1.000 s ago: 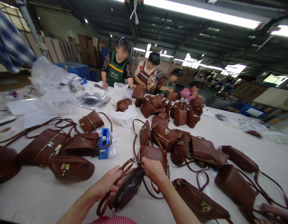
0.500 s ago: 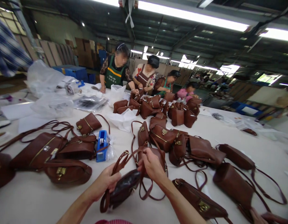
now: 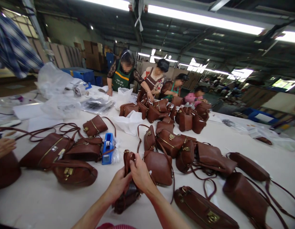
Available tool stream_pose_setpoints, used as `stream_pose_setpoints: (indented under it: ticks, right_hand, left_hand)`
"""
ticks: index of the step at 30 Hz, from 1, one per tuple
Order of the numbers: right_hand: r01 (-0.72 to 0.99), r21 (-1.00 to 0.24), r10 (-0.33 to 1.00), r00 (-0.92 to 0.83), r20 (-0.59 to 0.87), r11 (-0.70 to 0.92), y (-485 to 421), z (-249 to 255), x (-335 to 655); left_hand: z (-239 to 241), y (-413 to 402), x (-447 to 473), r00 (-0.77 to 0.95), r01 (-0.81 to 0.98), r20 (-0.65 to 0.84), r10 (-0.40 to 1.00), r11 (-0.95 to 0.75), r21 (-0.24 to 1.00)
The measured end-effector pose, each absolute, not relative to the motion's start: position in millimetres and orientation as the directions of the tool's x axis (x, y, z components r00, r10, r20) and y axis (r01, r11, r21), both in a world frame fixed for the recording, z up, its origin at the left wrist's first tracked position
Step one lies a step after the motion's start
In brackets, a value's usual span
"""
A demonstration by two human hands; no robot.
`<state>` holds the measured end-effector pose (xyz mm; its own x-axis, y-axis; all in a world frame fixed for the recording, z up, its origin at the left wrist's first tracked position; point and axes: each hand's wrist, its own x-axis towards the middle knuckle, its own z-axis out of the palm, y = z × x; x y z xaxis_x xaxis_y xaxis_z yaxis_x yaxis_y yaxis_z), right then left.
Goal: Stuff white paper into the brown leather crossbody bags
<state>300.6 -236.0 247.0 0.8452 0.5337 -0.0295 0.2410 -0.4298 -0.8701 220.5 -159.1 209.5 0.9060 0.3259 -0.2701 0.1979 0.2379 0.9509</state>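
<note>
My left hand (image 3: 119, 185) and my right hand (image 3: 139, 173) meet at the near middle of the white table (image 3: 42, 200). Both are closed on one small dark brown bag (image 3: 125, 197) and its gathered brown strap (image 3: 127, 159), which stands bunched upright between my fingers. The bag's body hangs below my hands, partly hidden by them. Right beside my right hand lies another brown bag (image 3: 159, 166).
Several brown bags with straps lie over the table, at left (image 3: 74, 172), centre (image 3: 170, 142) and right (image 3: 244, 193). A blue tape dispenser (image 3: 107, 148) sits left of my hands. Clear plastic bags (image 3: 59, 106) lie far left. Several people work at the far edge, and another person's hand (image 3: 3, 148) shows at left.
The loose strap loops have been gathered into a tight upright bunch between my hands. My right hand moved left toward my left. Another person's hand came into view at the left edge.
</note>
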Motion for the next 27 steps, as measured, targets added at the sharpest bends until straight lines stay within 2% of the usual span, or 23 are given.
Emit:
stream_pose_setpoints:
  ticks: [2, 8, 13, 17, 20, 23, 25, 27]
  right_hand:
    - [0.256, -0.87, 0.564, 0.825, -0.031, -0.422, -237, 244, 297]
    - [0.152, -0.957, 0.607, 0.794, -0.03, -0.246, -240, 230, 302]
    - [0.102, -0.974, 0.623, 0.781, -0.046, -0.2, -231, 227, 309]
    - [0.085, -0.984, 0.685, 0.727, -0.046, -0.157, -242, 234, 312]
    - [0.122, -0.982, 0.81, 0.585, -0.044, -0.141, -270, 228, 304]
    - [0.193, -0.965, 0.857, 0.513, -0.055, -0.178, -302, 205, 287]
    - [0.333, -0.914, 0.836, 0.548, -0.012, -0.231, -319, 188, 277]
    - [0.51, -0.81, 0.831, 0.554, 0.052, -0.289, -329, 176, 271]
  left_hand:
    - [206, -159, 221, 0.904, 0.208, -0.283, 0.322, 0.247, 0.946]
    - [203, -156, 223, 0.903, 0.232, -0.281, 0.326, 0.182, 0.956]
    - [207, -156, 225, 0.906, 0.249, -0.33, 0.264, 0.296, 0.922]
    - [211, -150, 222, 0.892, 0.234, -0.322, 0.318, 0.285, 0.929]
    - [211, -142, 218, 0.895, 0.173, -0.296, 0.332, 0.353, 0.919]
    - [207, -135, 215, 0.872, 0.16, -0.361, 0.331, 0.505, 0.848]
    - [201, -130, 213, 0.851, 0.117, -0.382, 0.361, 0.578, 0.808]
    - [196, -125, 212, 0.842, 0.075, -0.371, 0.392, 0.596, 0.8]
